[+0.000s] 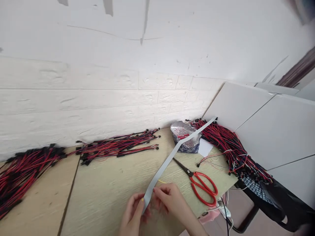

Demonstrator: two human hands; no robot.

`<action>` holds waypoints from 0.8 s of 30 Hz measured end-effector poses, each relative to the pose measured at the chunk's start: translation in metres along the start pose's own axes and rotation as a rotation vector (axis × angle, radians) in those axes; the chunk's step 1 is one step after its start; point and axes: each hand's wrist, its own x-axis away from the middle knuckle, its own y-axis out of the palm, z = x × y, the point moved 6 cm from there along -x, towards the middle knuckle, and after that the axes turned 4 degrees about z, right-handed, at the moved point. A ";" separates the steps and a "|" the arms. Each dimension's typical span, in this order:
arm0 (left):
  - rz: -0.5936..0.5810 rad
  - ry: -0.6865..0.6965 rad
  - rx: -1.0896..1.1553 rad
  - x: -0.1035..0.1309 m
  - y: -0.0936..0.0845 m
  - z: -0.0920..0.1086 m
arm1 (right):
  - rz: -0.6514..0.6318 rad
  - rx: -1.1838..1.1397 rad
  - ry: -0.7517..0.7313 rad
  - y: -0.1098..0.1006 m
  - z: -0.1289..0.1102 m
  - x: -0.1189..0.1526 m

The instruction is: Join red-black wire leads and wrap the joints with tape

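A long pale grey flat strip (167,160) runs from the near middle of the table up over a crumpled foil bag (188,147) to the wire pile at the right. My left hand (134,213) pinches the strip's near end between thumb and finger. Close beside it, my right hand (169,200) has its thumb and finger pressed together at the strip's right edge; a short yellow piece shows just above it, and whether the fingers grip anything is hidden. Scissors with red handles (203,188) lie to the right of my right hand.
Red and black wire bundles lie at the far left (29,167), along the wall (120,144) and at the right (223,141). White panels (268,121) stand behind the right pile. Cables hang past the table's right edge.
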 end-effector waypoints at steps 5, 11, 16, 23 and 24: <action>0.043 0.053 0.073 0.006 0.001 0.002 | -0.020 -0.277 0.047 0.016 0.017 0.009; 0.034 0.053 0.118 0.006 0.002 -0.009 | 0.057 -0.462 0.081 0.017 0.031 0.007; 0.097 0.056 0.148 0.010 -0.009 -0.010 | 0.122 -0.459 0.094 0.007 0.035 0.006; 0.067 0.067 0.095 0.018 -0.017 -0.007 | 0.138 -0.323 0.131 0.011 0.036 0.009; 0.078 0.067 0.078 0.020 -0.019 -0.007 | 0.140 -0.314 0.131 0.012 0.035 0.010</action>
